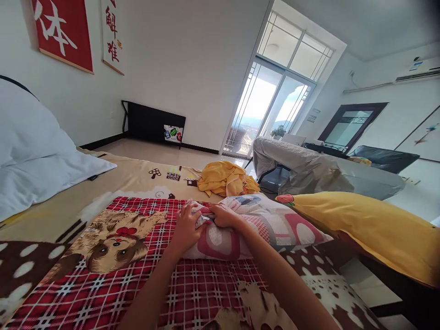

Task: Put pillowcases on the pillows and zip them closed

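A pillow in a white, pink and red patterned case (268,224) lies on a red plaid blanket with a dog picture (137,261) spread over the bed. My left hand (185,227) grips the pillowcase's open end, fingers curled around bunched cloth. My right hand (223,215) pinches the same edge of the case just beside it, fingers closed. Both hands sit close together at the pillow's left end.
A large white pillow (30,151) lies at the left. A crumpled yellow cloth (225,178) sits at the bed's far side. A yellow pillow (371,229) lies at the right. A covered sofa (319,169) and a glass balcony door (268,110) stand beyond.
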Demonstrator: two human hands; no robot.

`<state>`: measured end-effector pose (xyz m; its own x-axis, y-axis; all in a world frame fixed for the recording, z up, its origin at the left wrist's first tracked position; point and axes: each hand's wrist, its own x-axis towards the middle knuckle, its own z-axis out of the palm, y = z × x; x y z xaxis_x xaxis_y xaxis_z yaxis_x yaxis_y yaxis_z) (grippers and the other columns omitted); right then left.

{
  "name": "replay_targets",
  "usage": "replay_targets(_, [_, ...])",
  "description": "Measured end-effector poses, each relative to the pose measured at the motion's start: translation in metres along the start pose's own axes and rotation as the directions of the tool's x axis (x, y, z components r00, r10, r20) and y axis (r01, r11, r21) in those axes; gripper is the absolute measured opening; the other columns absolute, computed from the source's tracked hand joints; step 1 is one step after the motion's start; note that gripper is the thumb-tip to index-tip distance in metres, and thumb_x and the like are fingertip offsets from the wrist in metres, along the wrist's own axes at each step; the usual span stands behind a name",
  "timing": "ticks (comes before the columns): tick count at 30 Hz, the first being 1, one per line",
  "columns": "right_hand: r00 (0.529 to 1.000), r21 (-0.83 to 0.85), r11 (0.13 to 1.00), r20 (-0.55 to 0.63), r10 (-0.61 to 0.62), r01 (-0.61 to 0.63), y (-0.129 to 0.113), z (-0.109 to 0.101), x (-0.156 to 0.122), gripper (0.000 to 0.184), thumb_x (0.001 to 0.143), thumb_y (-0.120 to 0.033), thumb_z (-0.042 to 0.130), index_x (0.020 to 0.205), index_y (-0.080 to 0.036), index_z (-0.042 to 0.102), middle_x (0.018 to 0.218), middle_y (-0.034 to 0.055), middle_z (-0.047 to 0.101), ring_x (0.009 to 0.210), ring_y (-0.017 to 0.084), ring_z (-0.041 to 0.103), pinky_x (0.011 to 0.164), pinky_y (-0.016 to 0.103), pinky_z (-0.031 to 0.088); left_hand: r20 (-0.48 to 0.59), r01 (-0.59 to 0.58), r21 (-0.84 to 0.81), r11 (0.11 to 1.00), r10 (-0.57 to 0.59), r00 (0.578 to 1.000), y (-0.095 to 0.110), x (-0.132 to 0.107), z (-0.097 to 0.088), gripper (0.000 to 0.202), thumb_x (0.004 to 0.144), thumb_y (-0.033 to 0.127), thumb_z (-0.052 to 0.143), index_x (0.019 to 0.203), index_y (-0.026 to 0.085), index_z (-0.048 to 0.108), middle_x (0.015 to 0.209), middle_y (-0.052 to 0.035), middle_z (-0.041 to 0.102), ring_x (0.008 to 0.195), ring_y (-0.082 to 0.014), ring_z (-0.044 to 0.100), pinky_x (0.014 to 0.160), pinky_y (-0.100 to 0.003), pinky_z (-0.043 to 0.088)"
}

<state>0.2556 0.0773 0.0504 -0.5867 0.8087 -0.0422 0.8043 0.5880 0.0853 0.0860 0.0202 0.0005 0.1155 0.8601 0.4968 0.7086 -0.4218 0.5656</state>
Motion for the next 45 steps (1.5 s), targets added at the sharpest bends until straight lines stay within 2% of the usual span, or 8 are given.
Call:
replay_targets(3, [0.998, -0.016, 0.998, -0.028, -0.057, 0.057, -0.007, -0.003, -0.009, 0.018, 0.073, -0.013, 0.055, 0.087, -0.013, 0.065, 0.096, 0.0104, 0.067, 0.090, 0.021, 0.059, 0.080, 0.028, 0.041, -0.042, 0.176, -0.148, 0.973, -0.184, 0.982, -0.019, 0.001, 0.010, 0.081, 0.061, 0.052, 0.078, 0.130, 0.024, 0.045, 0.152, -0.0149, 0.024, 0.142, -0.0401, 0.015, 0.107, -0.060, 0.025])
replay_targets(6, [0.994, -0.028, 0.995, -0.050, -0.095, 0.094, -0.011, -0.003, -0.014, 0.014, 0.074, -0.014, 0.054, 0.082, -0.014, 0.065, 0.092, 0.0081, 0.066, 0.088, 0.020, 0.058, 0.082, 0.029, 0.040, 0.096, 0.235, -0.365, 0.901, -0.214, 0.972, -0.032, 0.001, 0.017, 0.110, 0.054, 0.053, 0.081, 0.143, 0.021, 0.026, 0.150, -0.0185, 0.028, 0.142, -0.0370, 0.020, 0.110, -0.053, 0.027])
replay_targets(13, [0.992, 0.033, 0.997, -0.104, -0.064, 0.068, -0.005, 0.004, -0.017, 0.022, 0.068, -0.009, 0.051, 0.082, -0.014, 0.066, 0.090, 0.0091, 0.067, 0.087, 0.021, 0.059, 0.080, 0.029, 0.041, 0.193, 0.185, -0.498, 0.847, -0.100, 0.976, -0.023, 0.001, 0.008, 0.073, 0.063, 0.030, 0.076, 0.130, 0.019, 0.049, 0.133, -0.0126, 0.053, 0.124, -0.0290, 0.048, 0.107, -0.043, 0.033])
replay_targets(19, [0.990, 0.119, 0.992, -0.136, -0.023, 0.040, -0.005, 0.008, -0.020, 0.057, 0.064, -0.009, 0.052, 0.119, -0.018, 0.062, 0.113, 0.0090, 0.066, 0.105, 0.024, 0.057, 0.092, 0.033, 0.041, 0.135, 0.044, -0.443, 0.895, 0.018, 0.991, -0.019, -0.002, 0.006, 0.033, 0.066, 0.020, 0.063, 0.099, 0.017, 0.064, 0.114, -0.0090, 0.061, 0.111, -0.0258, 0.054, 0.101, -0.040, 0.040])
replay_targets(28, [0.971, -0.007, 0.999, -0.238, -0.040, 0.039, -0.017, 0.005, -0.040, 0.068, 0.069, -0.010, 0.052, 0.136, -0.016, 0.047, 0.139, 0.0122, 0.049, 0.128, 0.025, 0.042, 0.109, 0.044, 0.028, 0.127, 0.024, -0.491, 0.871, 0.044, 0.991, -0.022, -0.003, 0.013, 0.032, 0.066, 0.012, 0.052, 0.092, 0.018, 0.068, 0.098, -0.0043, 0.071, 0.096, -0.0222, 0.061, 0.091, -0.036, 0.046])
replay_targets(33, [0.945, -0.146, 0.989, -0.323, -0.043, -0.005, -0.035, 0.004, -0.088, 0.062, 0.087, -0.028, 0.049, 0.146, -0.018, 0.033, 0.150, 0.0140, 0.035, 0.136, 0.027, 0.032, 0.111, 0.048, 0.025, 0.110, 0.066, -0.499, 0.864, -0.012, 0.994, -0.029, -0.002, 0.012, 0.025, 0.069, 0.017, 0.051, 0.089, 0.018, 0.067, 0.092, -0.0044, 0.071, 0.089, -0.0214, 0.061, 0.086, -0.035, 0.047])
replay_targets(37, [0.957, -0.182, 0.983, -0.289, -0.032, -0.022, -0.032, 0.010, -0.117, 0.089, 0.078, -0.045, 0.065, 0.150, -0.018, 0.021, 0.152, 0.0166, 0.029, 0.139, 0.029, 0.028, 0.110, 0.049, 0.026, 0.142, 0.092, -0.516, 0.852, -0.021, 0.990, -0.031, -0.001, 0.012, 0.020, 0.070, 0.020, 0.052, 0.084, 0.019, 0.066, 0.091, -0.0047, 0.071, 0.092, -0.0233, 0.061, 0.093, -0.038, 0.044])
replay_targets(45, [0.987, -0.044, 0.997, -0.147, -0.064, 0.058, 0.009, -0.012, -0.080, 0.120, 0.062, -0.053, 0.076, 0.153, -0.021, 0.004, 0.154, 0.0171, 0.024, 0.142, 0.029, 0.022, 0.112, 0.051, 0.015, 0.265, 0.055, -0.518, 0.854, 0.099, 0.959, -0.024, 0.001, 0.004, 0.012, 0.067, 0.020, 0.053, 0.070, 0.018, 0.065, 0.076, -0.0023, 0.069, 0.079, -0.0222, 0.060, 0.081, -0.033, 0.049])
